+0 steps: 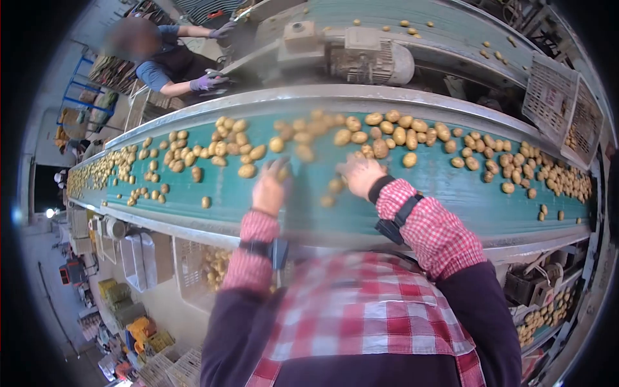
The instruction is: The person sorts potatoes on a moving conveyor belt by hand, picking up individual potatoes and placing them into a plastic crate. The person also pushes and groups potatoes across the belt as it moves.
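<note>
Many potatoes (410, 159) lie spread over a green conveyor belt (361, 213) that runs across the view. Over the belt at centre left is my left hand (271, 187), its fingers blurred by motion near a few potatoes; whether it holds one cannot be made out. My right hand (360, 173) reaches over the belt to the right of it, close beside potatoes at its fingertips and left side. Its fingers are partly blurred too. Between and above the hands, several potatoes are smeared by motion.
Metal rails (445, 97) edge the belt. Beyond stands a motor (371, 61), with a person in gloves (180, 71) at upper left. A plastic crate (551, 97) leans at upper right. Below the near rail is a crate (191, 267) with potatoes.
</note>
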The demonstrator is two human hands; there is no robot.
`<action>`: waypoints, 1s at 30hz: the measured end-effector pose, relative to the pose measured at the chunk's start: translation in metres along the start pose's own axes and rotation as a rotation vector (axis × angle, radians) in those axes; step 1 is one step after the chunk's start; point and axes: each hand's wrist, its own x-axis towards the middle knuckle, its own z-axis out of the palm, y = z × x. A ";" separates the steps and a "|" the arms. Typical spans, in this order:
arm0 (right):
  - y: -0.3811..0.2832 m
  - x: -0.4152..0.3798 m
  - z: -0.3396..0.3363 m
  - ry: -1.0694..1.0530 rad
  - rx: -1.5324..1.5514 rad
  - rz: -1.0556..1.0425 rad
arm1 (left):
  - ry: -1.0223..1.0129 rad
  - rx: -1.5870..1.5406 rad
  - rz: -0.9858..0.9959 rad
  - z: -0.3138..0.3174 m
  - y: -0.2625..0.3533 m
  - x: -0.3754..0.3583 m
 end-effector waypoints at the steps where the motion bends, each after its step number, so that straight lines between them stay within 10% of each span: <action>1: 0.016 -0.019 0.004 0.010 0.173 -0.016 | -0.060 0.003 0.022 0.013 0.013 0.020; 8: 0.108 -0.185 -0.006 -0.018 1.942 0.295 | -0.217 0.208 -0.087 0.068 0.039 0.083; 15: 0.143 -0.199 0.015 0.374 2.549 0.254 | -0.152 -0.569 0.239 0.113 0.224 0.050; 18: 0.154 -0.181 0.020 0.198 2.905 -0.237 | -0.192 -0.450 0.365 0.127 0.315 0.023; 20: 0.165 -0.185 0.040 0.513 2.430 -0.058 | -0.225 -0.561 0.425 0.141 0.330 0.025; 22: 0.179 -0.209 0.027 0.217 2.843 -0.344 | -0.261 -0.565 0.480 0.156 0.335 0.040; 23: 0.189 -0.216 0.046 0.484 2.699 -0.049 | -0.284 -0.516 0.500 0.162 0.329 0.059; 30: 0.228 -0.284 0.027 0.618 2.544 0.004 | -0.400 0.238 0.364 0.247 0.319 0.164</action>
